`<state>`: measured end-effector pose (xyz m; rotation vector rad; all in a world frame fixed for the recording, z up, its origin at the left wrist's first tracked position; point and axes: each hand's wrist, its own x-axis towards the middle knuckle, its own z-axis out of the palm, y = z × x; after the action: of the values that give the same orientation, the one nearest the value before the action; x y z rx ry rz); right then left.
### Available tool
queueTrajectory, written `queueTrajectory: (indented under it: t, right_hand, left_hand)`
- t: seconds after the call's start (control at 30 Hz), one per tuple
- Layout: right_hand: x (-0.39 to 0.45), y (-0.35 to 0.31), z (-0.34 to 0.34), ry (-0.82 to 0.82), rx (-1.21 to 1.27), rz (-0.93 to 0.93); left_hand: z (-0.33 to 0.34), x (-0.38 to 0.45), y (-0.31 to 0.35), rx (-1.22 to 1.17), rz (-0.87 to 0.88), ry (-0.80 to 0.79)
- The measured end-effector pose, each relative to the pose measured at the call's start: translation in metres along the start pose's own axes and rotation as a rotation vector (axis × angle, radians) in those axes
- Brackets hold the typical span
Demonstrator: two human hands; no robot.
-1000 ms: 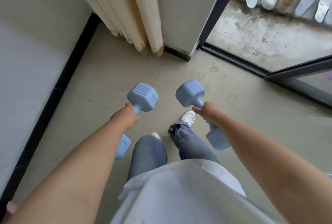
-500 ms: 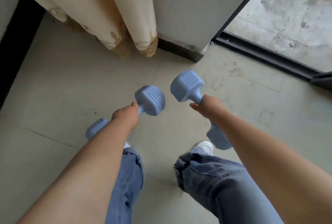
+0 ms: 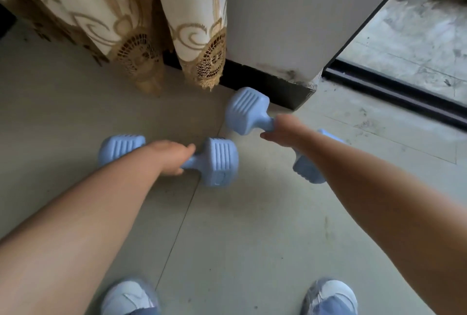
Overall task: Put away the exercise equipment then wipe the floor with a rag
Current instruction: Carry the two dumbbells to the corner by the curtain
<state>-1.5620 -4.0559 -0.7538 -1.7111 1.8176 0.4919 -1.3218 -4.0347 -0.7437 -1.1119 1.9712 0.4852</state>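
Two light blue dumbbells are low over the pale tiled floor (image 3: 240, 239). My left hand (image 3: 171, 156) grips the handle of the left dumbbell (image 3: 219, 161), which lies roughly level; its other head shows behind my wrist. My right hand (image 3: 283, 130) grips the handle of the right dumbbell (image 3: 246, 110), which slants from upper left to lower right. Its far head is close to the black skirting at the wall's corner. Whether either dumbbell touches the floor I cannot tell.
A cream curtain (image 3: 197, 24) with gold embroidery hangs to the floor just beyond the dumbbells. A white wall corner (image 3: 290, 24) with black skirting stands behind them. A dark sliding-door track (image 3: 394, 94) runs at the right. My shoes (image 3: 129, 297) are at the bottom edge.
I have bent lower and closer to the wall. Both hands have carried the dumbbells down toward the floor near the curtain, and the left dumbbell has turned level.
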Motion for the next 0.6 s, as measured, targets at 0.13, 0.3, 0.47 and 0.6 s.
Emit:
queueTrajectory:
  t: [0.13, 0.3, 0.47, 0.6]
  right_hand:
    - [0.018, -0.015, 0.002, 0.038, 0.037, -0.030]
    - [0.036, -0.029, -0.003, 0.089, 0.036, -0.082]
    - [0.052, -0.042, -0.014, 0.091, -0.045, -0.173]
    - [0.062, -0.049, -0.019, 0.072, -0.089, -0.182]
  left_hand:
    - [0.010, 0.007, 0.005, 0.020, 0.050, 0.006]
    - [0.026, 0.007, 0.011, -0.013, 0.051, -0.016]
    - [0.031, 0.010, 0.007, -0.091, 0.040, 0.013]
    - [0.035, 0.010, 0.006, -0.157, 0.037, 0.037]
